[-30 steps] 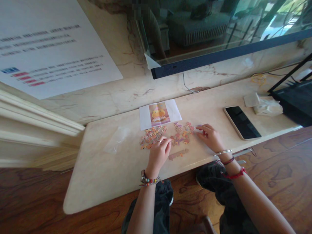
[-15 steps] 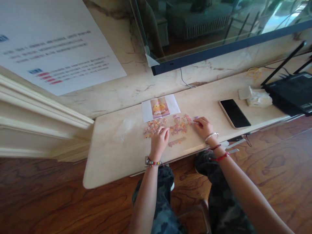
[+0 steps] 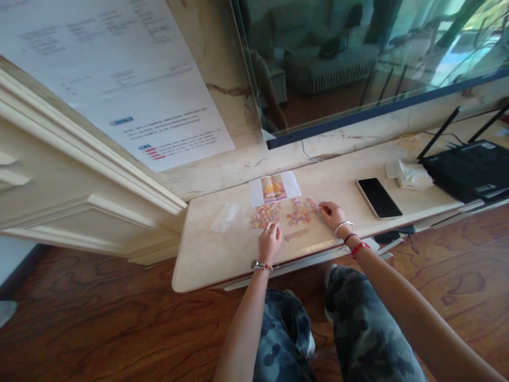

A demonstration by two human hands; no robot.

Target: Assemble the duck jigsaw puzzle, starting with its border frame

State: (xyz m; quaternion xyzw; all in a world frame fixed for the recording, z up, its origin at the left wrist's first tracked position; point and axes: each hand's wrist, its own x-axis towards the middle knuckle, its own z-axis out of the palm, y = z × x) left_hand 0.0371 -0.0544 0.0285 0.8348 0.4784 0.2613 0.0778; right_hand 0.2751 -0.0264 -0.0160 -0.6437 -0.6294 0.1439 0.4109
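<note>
Small jigsaw puzzle pieces (image 3: pixel 265 215) lie in a loose pile on a long pale shelf. To its right is a patch of pieces (image 3: pixel 298 216) that look joined, and nearer the front edge a short strip of pieces (image 3: pixel 296 235). At the near side of the pile, my left hand (image 3: pixel 270 241) has its fingers curled together; what they hold, if anything, is hidden. My right hand (image 3: pixel 333 214) rests right of the joined patch, thumb and fingers pinched at its edge; anything between them is too small to make out. Behind the pieces lies a sheet with a printed picture (image 3: pixel 273 189) of yellow figures.
A clear plastic bag (image 3: pixel 223 217) lies left of the pile. To the right are a phone (image 3: pixel 379 198), a white packet (image 3: pixel 413 175) and a black router (image 3: pixel 473 167) with antennas. A television (image 3: pixel 358 116) hangs above the shelf (image 3: pixel 199 260); a printed notice (image 3: pixel 159 95) is on the wall.
The view has shifted, showing more of the door panel at the left. Both hands stay close to the pieces, the right one slightly lower beside the joined patch.
</note>
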